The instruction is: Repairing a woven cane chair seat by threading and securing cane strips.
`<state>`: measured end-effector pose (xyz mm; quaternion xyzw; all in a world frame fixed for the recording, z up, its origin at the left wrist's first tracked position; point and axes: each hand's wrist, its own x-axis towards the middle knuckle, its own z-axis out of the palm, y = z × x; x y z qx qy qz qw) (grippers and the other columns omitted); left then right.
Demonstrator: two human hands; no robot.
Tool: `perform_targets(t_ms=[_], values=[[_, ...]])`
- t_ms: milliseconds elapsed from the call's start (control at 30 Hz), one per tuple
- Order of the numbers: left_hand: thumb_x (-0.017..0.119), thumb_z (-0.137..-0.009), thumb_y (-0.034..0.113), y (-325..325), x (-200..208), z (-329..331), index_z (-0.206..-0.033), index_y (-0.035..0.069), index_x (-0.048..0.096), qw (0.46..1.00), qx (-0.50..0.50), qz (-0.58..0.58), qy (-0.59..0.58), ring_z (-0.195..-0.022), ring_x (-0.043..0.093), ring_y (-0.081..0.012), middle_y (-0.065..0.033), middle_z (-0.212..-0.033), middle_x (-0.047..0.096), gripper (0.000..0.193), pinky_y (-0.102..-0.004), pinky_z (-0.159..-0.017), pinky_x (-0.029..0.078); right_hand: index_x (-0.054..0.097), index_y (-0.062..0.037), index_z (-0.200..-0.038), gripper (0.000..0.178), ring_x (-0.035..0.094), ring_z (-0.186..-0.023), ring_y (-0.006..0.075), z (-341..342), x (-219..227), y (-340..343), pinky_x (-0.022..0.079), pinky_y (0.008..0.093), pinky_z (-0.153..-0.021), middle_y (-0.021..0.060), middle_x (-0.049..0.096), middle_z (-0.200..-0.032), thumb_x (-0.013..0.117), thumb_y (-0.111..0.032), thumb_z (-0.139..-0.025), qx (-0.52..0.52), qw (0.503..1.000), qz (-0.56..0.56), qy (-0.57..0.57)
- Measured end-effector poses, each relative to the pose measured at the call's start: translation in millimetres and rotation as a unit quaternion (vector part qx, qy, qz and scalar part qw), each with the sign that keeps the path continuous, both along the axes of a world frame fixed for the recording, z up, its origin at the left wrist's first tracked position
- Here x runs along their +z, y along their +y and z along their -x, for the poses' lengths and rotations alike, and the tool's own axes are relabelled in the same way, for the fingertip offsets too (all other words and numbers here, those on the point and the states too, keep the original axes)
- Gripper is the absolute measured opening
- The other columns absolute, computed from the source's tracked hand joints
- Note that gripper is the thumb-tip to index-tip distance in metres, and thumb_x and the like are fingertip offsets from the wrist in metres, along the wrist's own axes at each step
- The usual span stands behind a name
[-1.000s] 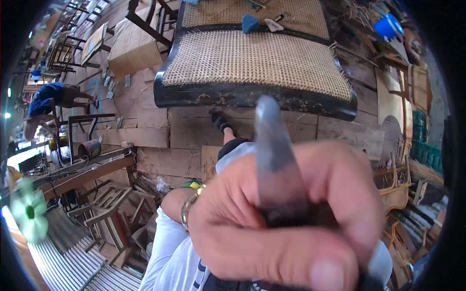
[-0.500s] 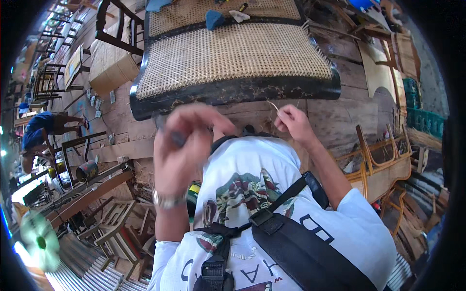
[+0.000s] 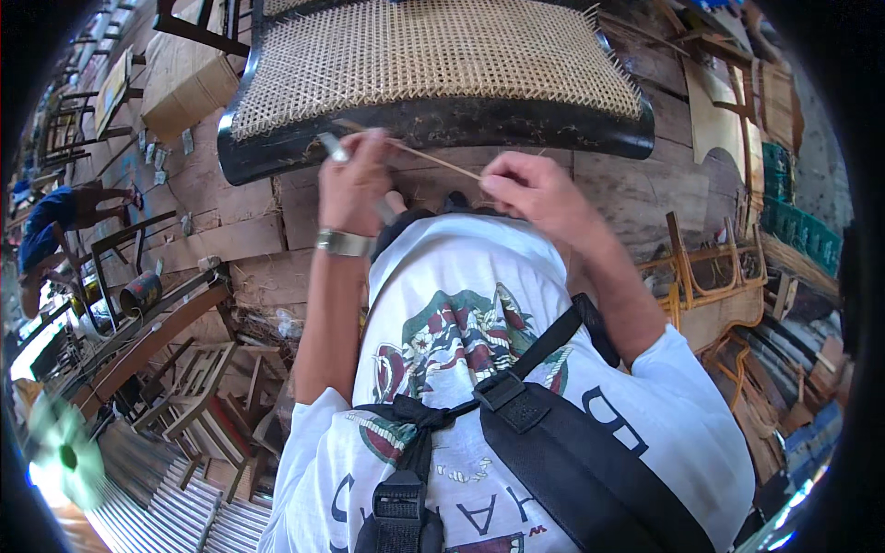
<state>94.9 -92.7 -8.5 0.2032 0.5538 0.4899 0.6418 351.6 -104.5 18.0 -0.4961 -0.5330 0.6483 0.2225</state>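
One thin, pale strip [image 3: 433, 159] stretches taut-looking in the head view, pinched by the right hand [image 3: 530, 187] near a black-edged panel [image 3: 442, 55] of open cane weave, cut off above. The left hand [image 3: 354, 184] grips a blurred grey tool [image 3: 333, 147], partly hidden.

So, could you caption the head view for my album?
A thin strip runs between right hand and left hand, which also grips a grey tool, near a woven panel.

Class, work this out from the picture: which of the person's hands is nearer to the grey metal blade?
Left. The left hand is closed around the blade; the right hand is apart, to its right, pinching a thin cane strip.
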Motion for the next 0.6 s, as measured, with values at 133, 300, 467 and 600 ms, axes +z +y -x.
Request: perform_targets(t_ms=[133, 300, 467, 600], values=[[0.067, -0.097, 0.02, -17, -30, 91, -0.094, 0.008, 0.067, 0.99, 0.135, 0.016, -0.026, -0.045, 0.039, -0.0029, -0.0028, -0.081, 0.068, 0.012, -0.0208, -0.04, 0.028, 0.067, -0.0034, -0.093, 0.014, 0.047, -0.068, 0.0022, -66, 26, 2, 0.039, 0.0205, -0.06, -0.0063, 0.056, -0.075, 0.065, -0.018, -0.095, 0.006, 0.996, 0.018, -0.084], [0.066, -0.098, 0.018, -42, -39, 107, -0.097, 0.007, 0.068, 0.992, 0.119, 0.022, -0.02, -0.046, 0.039, -0.0022, -0.0052, -0.089, 0.072, 0.011, -0.0198, -0.04, 0.028, 0.069, -0.0031, -0.096, 0.015, 0.045, -0.068, 0.0004, -80, 35, 3, 0.037, 0.0191, -0.06, -0.0081, 0.057, -0.077, 0.066, -0.018, -0.094, -0.009, 0.996, 0.044, -0.073], [0.068, -0.096, 0.017, -61, -51, 116, -0.101, 0.006, 0.066, 0.986, 0.146, 0.015, -0.077, -0.046, 0.038, -0.0029, -0.0092, -0.093, 0.073, 0.012, -0.0198, -0.04, 0.027, 0.068, -0.0029, -0.095, 0.012, 0.045, -0.067, 0.0003, -70, 52, 10, 0.037, 0.019, -0.059, -0.0089, 0.056, -0.075, 0.064, -0.015, -0.094, 0.015, 0.996, 0.06, -0.058], [0.067, -0.097, 0.017, -72, -51, 120, -0.101, 0.006, 0.066, 0.981, 0.173, 0.009, -0.09, -0.046, 0.038, -0.0026, -0.0097, -0.093, 0.073, 0.011, -0.0194, -0.04, 0.027, 0.068, -0.0031, -0.098, 0.012, 0.044, -0.065, -0.0001, -64, 53, 15, 0.036, 0.0188, -0.057, -0.0091, 0.055, -0.075, 0.062, -0.013, -0.094, 0.03, 0.995, 0.085, -0.049]])
